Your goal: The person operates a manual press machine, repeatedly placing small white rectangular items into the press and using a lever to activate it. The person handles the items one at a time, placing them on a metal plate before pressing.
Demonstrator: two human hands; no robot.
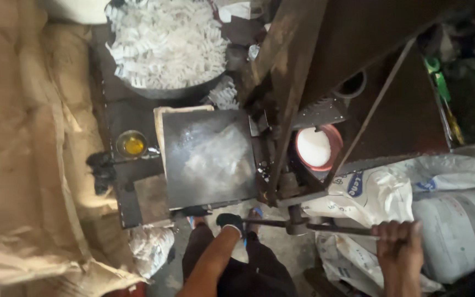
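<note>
A long metal bar (331, 227) runs across the front of a dark iron press (287, 99), through a hub at its base. My right hand (398, 247) is closed around the bar's right end. My left hand (230, 221), in a dark glove, is fisted at the bar's left end, just below a flat metal tray (193, 187) dusted with white flakes. To the right of the press column, a red-rimmed round pot (333, 135) holds white dough.
A wide pan (160, 92) heaped with white strips stands at the back. Left of the tray are a small bowl of yellow oil (133, 146) and a black rag (101, 165). Burlap sacks (23, 137) fill the left, white printed sacks (457, 220) the right.
</note>
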